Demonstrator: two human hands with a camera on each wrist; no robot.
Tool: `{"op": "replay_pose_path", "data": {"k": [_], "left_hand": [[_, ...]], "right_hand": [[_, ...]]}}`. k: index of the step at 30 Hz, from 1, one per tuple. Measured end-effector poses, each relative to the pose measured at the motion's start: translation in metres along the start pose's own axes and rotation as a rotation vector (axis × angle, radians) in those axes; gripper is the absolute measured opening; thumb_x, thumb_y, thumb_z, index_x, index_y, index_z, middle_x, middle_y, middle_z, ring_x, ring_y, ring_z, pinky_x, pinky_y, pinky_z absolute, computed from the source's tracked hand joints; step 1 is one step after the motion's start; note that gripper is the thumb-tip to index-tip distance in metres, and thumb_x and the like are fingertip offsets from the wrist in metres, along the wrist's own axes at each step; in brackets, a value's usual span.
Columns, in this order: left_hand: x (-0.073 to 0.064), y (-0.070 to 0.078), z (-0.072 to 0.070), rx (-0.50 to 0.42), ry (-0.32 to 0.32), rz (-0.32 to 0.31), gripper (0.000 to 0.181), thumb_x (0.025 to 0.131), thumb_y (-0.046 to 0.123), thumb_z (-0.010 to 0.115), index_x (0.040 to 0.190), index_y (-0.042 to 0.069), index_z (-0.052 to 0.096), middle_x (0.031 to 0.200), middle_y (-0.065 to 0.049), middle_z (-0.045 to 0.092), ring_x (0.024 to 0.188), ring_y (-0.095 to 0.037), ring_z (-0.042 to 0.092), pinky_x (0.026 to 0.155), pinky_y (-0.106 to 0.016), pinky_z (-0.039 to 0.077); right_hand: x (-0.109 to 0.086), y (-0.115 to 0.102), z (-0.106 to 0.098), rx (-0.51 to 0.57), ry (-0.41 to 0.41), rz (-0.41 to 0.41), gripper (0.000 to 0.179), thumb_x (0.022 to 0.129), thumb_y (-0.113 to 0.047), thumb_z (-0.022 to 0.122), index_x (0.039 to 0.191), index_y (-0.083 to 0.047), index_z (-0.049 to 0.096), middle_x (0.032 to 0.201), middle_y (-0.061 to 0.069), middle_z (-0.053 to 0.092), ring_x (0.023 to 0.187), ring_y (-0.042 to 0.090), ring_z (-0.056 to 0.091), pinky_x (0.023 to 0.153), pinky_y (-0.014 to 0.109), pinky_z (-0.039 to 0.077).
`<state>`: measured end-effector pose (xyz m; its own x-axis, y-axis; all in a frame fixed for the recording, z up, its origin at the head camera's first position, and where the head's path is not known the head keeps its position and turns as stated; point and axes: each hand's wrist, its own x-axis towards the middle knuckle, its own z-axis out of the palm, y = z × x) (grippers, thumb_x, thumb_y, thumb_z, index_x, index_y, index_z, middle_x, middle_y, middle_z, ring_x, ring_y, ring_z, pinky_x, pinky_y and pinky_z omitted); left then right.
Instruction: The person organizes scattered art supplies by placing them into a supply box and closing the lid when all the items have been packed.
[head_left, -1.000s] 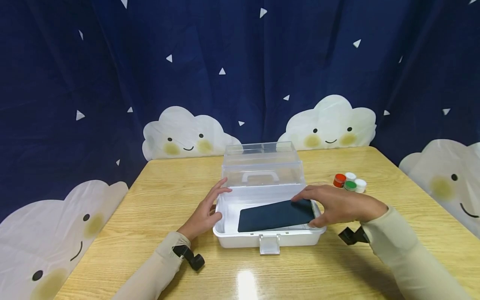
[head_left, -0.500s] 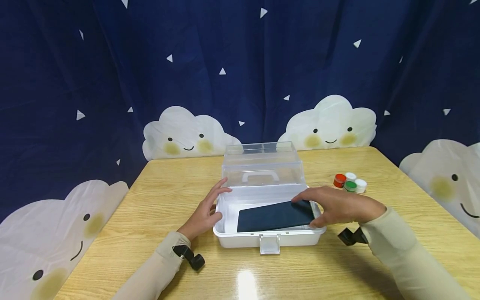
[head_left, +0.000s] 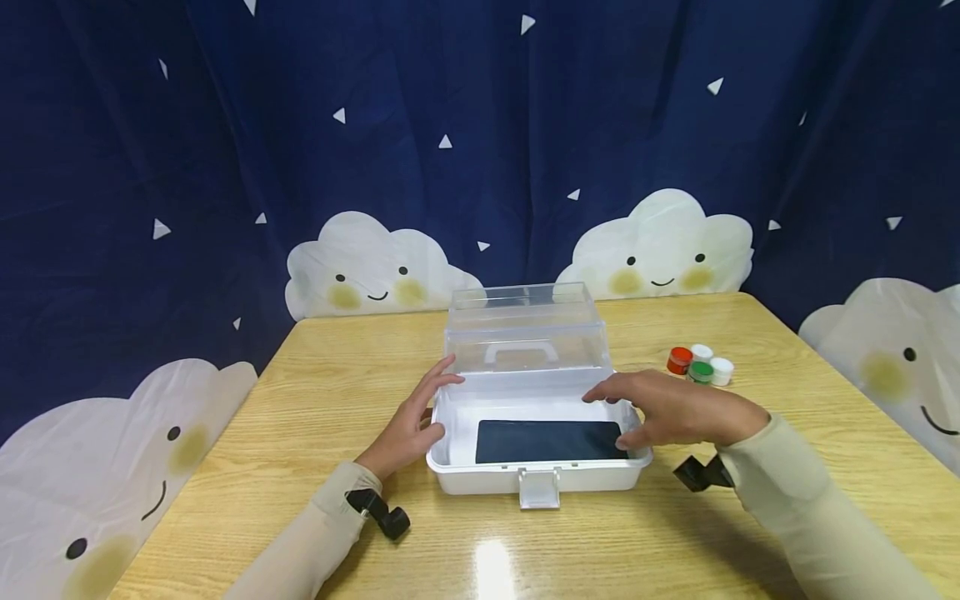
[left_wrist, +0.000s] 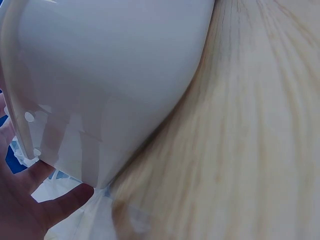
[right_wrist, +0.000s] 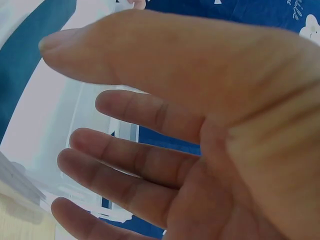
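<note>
Dark blue rectangle (head_left: 547, 442), seemingly flat, along front inside white box (head_left: 480, 481); clear lid (head_left: 525, 317) open.

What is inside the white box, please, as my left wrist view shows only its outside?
Observer: A dark slab lies in the box, along its front side.
Operator: Thank you; could you tell me whether the right hand is holding that slab?
Observer: No, the right hand is over the box's right end and holds nothing.
</note>
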<state>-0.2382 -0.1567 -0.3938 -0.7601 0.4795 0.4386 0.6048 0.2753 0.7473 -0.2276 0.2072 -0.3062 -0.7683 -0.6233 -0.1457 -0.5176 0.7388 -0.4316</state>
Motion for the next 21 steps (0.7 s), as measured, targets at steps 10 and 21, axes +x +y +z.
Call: {"op": "replay_pose_path", "data": {"k": [10, 21], "left_hand": [[0.0007, -0.0003, -0.0003, -0.007, -0.005, -0.001, 0.066, 0.076, -0.015, 0.045, 0.139, 0.002, 0.042, 0.160, -0.013, 0.013, 0.141, -0.038, 0.024, 0.093, -0.060, 0.043], [0.0007, 0.0008, -0.0002, 0.002, -0.002, 0.004, 0.065, 0.076, -0.016, 0.046, 0.138, 0.001, 0.042, 0.159, -0.016, 0.013, 0.140, -0.041, 0.024, 0.092, -0.060, 0.043]], "right_hand": [[-0.0030, 0.0011, -0.0032, -0.005, 0.012, -0.010, 0.057, 0.080, -0.023, 0.078, 0.132, -0.018, 0.057, 0.127, 0.003, 0.059, 0.118, 0.029, 0.053, 0.096, 0.052, 0.045], [-0.0059, 0.0060, -0.0077, -0.034, 0.058, -0.037, 0.057, 0.080, -0.024, 0.077, 0.132, -0.011, 0.058, 0.131, 0.007, 0.058, 0.117, 0.027, 0.054, 0.096, 0.051, 0.045]]}}
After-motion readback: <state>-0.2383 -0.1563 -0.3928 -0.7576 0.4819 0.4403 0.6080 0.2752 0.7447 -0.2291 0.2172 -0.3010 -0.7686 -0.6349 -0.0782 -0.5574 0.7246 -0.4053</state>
